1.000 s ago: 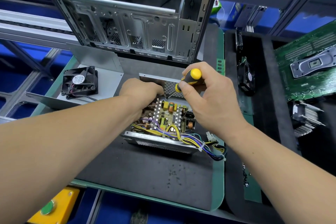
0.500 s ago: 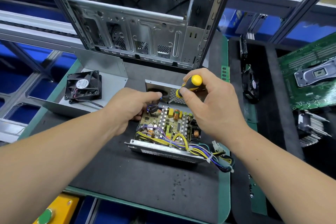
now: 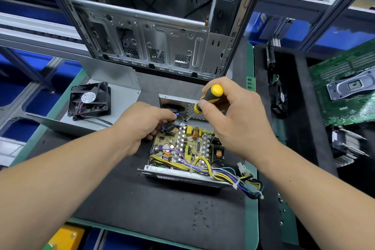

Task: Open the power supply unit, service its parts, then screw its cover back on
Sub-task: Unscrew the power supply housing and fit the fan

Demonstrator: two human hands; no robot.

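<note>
The open power supply unit (image 3: 185, 175) lies on the dark mat, its circuit board (image 3: 182, 144) and bundle of yellow and purple wires (image 3: 239, 180) exposed. My right hand (image 3: 233, 119) grips a yellow and black screwdriver (image 3: 209, 97), its tip down at the far inner wall of the unit. My left hand (image 3: 142, 126) pinches the blue wires and black part at the board's far left corner. The removed grey cover (image 3: 113, 87) lies to the left with a black fan (image 3: 90, 101) on it.
A bare metal computer case (image 3: 154, 46) stands upright behind the unit. On the right a black foam tray (image 3: 300, 128) holds another fan (image 3: 278, 97), a green motherboard (image 3: 345, 91) and a heatsink (image 3: 347, 144). A yellow box (image 3: 65, 237) sits at the lower left.
My left hand slid left off the board's top to its far left corner and now pinches the blue wires. The right hand kept the screwdriver at the back wall.
</note>
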